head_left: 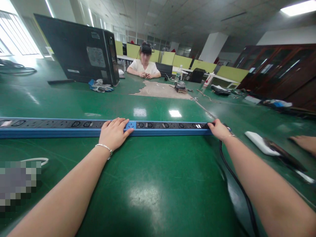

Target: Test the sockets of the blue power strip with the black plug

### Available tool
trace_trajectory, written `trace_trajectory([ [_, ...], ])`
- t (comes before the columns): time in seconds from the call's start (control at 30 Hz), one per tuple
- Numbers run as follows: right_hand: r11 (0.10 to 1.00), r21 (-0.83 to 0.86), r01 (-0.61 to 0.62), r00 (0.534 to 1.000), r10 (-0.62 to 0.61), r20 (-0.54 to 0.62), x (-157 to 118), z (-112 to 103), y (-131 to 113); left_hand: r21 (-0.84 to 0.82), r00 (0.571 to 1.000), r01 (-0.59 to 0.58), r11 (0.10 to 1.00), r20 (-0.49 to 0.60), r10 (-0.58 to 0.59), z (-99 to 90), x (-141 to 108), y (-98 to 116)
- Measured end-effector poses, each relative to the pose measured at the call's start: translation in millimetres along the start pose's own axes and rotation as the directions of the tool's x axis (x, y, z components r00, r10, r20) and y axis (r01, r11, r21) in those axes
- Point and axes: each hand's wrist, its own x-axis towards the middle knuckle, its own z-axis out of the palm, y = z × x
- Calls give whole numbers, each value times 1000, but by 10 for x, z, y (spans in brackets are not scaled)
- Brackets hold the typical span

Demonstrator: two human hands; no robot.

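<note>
A long blue power strip [170,132] with black socket faces lies across the green table, running out of view at the left. My left hand [114,131] lies over it near a bright blue socket [130,125], fingers bent over the far side and thumb along the near edge. At the strip's right end, my right hand [219,129] is closed round the black end part; its fingers are partly hidden. From beneath that hand a black power cord [237,181] runs down towards the table's near side.
A black computer case [81,52] stands back left, with work gloves [100,86] beside it. Across the table sits a person [144,65]. Brown cardboard [160,89] lies mid-table. At right are a white and dark object [261,143] and another person's hand or foot [304,143].
</note>
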Motion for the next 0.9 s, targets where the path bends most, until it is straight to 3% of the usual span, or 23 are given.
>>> trace_trajectory([
  [0.47,1000,26,-10,1000,10,-3,-8,-38,-5,0,1000,20,1000,18,-20,-24,2,12],
  [0.63,993,111,-49,996,56,-67,-42,11,12,-2,1000,21,1000,22,-21,-33,6,18],
  [0.77,996,82,-29,996,36,-78,-107,51,-7,4,1000,21,1000,19,-21,-30,4,15],
  [0.9,979,179,-93,971,130,-203,-86,-211,17,12,1000,7,1000,28,-7,-28,2,14],
])
